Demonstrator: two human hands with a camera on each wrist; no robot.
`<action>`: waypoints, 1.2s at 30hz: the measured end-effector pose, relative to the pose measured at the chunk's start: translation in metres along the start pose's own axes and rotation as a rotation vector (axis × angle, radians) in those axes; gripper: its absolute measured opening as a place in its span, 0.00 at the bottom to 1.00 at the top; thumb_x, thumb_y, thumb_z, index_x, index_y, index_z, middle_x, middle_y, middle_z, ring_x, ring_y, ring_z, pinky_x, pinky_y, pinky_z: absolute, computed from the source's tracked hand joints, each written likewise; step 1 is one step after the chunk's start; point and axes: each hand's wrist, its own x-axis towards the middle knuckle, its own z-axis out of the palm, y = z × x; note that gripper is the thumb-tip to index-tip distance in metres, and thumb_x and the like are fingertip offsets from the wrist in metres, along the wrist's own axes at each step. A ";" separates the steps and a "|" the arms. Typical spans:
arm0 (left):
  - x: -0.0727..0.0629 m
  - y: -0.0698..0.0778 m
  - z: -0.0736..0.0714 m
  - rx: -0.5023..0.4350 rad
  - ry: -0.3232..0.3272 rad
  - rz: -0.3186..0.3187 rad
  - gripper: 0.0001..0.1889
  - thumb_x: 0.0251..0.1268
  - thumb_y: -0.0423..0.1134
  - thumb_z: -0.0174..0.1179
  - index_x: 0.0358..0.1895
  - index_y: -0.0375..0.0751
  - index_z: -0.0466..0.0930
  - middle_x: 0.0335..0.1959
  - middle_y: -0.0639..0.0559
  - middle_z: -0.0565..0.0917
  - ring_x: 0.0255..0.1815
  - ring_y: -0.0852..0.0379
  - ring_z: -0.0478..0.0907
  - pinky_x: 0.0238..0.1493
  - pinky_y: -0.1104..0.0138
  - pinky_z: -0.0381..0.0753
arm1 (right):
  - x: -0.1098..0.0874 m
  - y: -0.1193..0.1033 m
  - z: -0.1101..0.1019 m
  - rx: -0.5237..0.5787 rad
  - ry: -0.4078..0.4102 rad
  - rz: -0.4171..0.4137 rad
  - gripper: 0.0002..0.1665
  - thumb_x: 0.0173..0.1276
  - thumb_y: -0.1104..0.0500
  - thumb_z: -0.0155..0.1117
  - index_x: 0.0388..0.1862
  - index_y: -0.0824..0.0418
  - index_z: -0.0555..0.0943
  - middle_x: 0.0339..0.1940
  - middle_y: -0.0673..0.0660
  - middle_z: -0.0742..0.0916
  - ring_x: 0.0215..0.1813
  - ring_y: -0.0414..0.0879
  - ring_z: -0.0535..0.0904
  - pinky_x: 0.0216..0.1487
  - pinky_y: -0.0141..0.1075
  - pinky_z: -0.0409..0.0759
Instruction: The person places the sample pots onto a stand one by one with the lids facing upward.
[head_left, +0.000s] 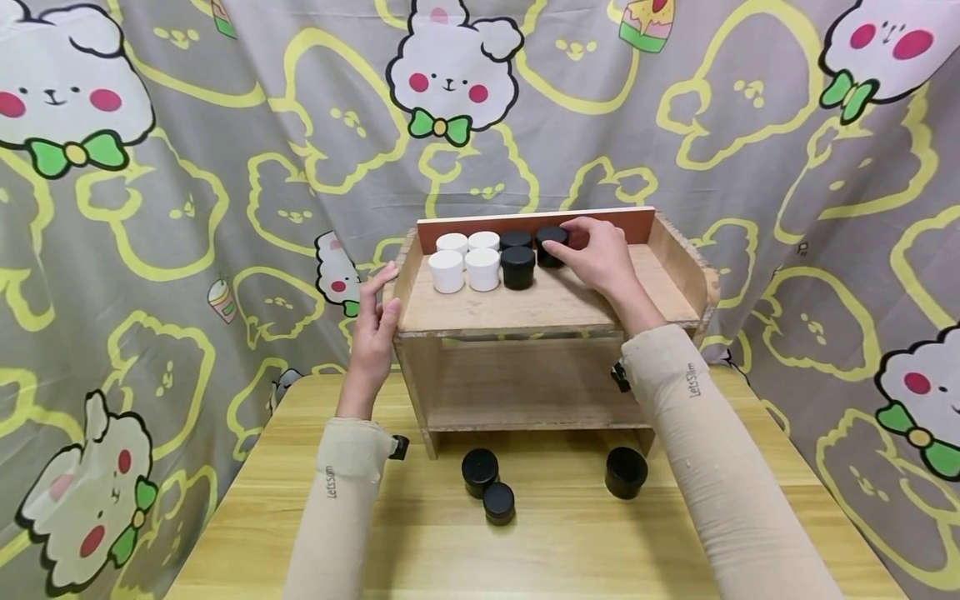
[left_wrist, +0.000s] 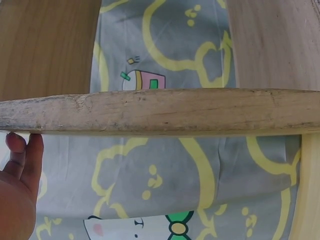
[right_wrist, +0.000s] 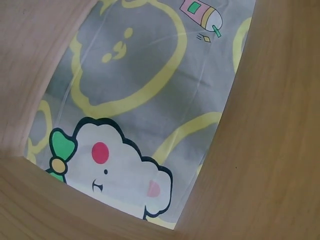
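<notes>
On the top of a wooden shelf (head_left: 495, 312), my right hand (head_left: 603, 262) pinches a black lidded jar (head_left: 550, 250) between thumb and fingers. That jar stands at the right end of the back row, beside another black jar (head_left: 516, 242). A third black jar (head_left: 517, 268) sits in the front row. To their left are several white jars (head_left: 482, 271) in two rows. My left hand (head_left: 372, 333) touches the shelf's left side panel, its fingers fairly straight. In the left wrist view, fingertips of the left hand (left_wrist: 22, 180) meet the edge of a wooden board (left_wrist: 165, 111).
The shelf stands on a wood-grain table (head_left: 562, 550). In front of it are a black jar (head_left: 480, 472) touching a smaller black jar (head_left: 498, 503), and another black jar (head_left: 626, 472) further right. A patterned curtain (head_left: 225, 192) hangs behind and at both sides.
</notes>
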 end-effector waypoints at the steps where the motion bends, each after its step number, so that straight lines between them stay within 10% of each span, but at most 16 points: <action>1: 0.000 0.000 0.000 -0.002 -0.001 0.000 0.24 0.78 0.28 0.46 0.74 0.30 0.62 0.80 0.37 0.63 0.81 0.44 0.60 0.71 0.49 0.64 | 0.000 0.000 0.000 -0.001 -0.003 0.001 0.32 0.69 0.45 0.72 0.64 0.64 0.82 0.52 0.67 0.88 0.58 0.60 0.78 0.65 0.53 0.69; 36: 0.000 0.000 -0.001 0.003 -0.001 -0.012 0.24 0.79 0.29 0.46 0.74 0.31 0.61 0.80 0.37 0.63 0.81 0.43 0.60 0.71 0.43 0.64 | 0.000 0.001 0.004 0.007 -0.053 0.012 0.34 0.72 0.44 0.69 0.67 0.64 0.79 0.55 0.67 0.87 0.59 0.59 0.80 0.63 0.52 0.73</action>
